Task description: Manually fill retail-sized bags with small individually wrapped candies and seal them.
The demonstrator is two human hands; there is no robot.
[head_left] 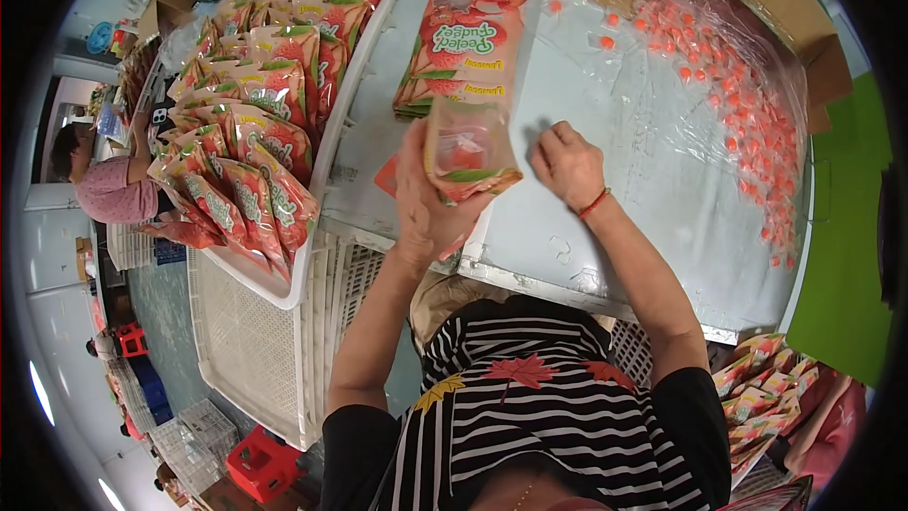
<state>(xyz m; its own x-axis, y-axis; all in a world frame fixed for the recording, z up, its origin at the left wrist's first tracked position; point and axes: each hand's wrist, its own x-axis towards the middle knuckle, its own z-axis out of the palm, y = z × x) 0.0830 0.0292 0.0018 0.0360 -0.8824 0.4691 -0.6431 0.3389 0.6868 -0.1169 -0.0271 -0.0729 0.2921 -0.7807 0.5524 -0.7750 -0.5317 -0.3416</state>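
Note:
My left hand (427, 197) grips a red and clear snack pouch (470, 153), held with its top open toward me. Something pale and red shows inside. To the right of the pouch, my right hand (570, 167) hovers at or rests on the pale tabletop, its fingers curled under. Whatever those fingers hold, if anything, is hidden. Beyond the left hand lies a stack of flat red pouches (465, 43). Small red wrapped candies (740, 114) are strewn over clear plastic film (662, 99) on the right.
A white tray (287, 295) full of packed pouches (251, 137) stands left, above stacked plastic crates (251, 341). A cardboard box (828, 71) borders the far right. Another person (118, 185) works at far left; a second person's arm (818, 426) shows at lower right, beside more pouches (761, 393).

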